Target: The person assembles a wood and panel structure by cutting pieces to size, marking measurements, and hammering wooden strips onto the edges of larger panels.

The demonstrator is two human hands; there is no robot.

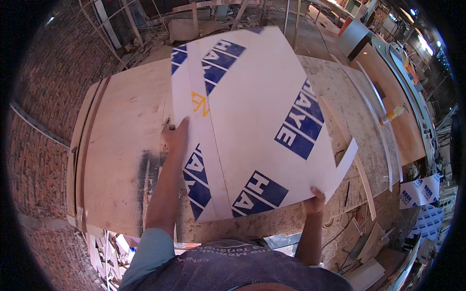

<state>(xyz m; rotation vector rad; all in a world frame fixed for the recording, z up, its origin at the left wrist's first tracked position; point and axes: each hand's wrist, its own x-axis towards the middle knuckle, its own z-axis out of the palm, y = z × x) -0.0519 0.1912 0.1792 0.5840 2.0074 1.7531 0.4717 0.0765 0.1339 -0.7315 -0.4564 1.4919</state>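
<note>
A large white panel (252, 116) with dark blue printed blocks and a yellow mark is tilted above the wooden worktable (126, 126). My left hand (175, 136) grips its left edge, the thumb lying on the face and the fingers largely hidden. At the lower right corner, my right hand (315, 200) is closed on the panel's edge, its fingers partly out of sight underneath. A narrow white strip (343, 169) sticks out beside that corner; whether it is joined to the panel I cannot tell. The panel covers the middle of the tabletop.
Long thin strips (363, 179) lie along the table's right side, near a dark slim stick (347, 195). Farther right are a yellowish transparent object (392, 115) and a brown board (395, 131). A brick wall (43, 145) rises at left. Offcuts (366, 274) litter the lower right floor.
</note>
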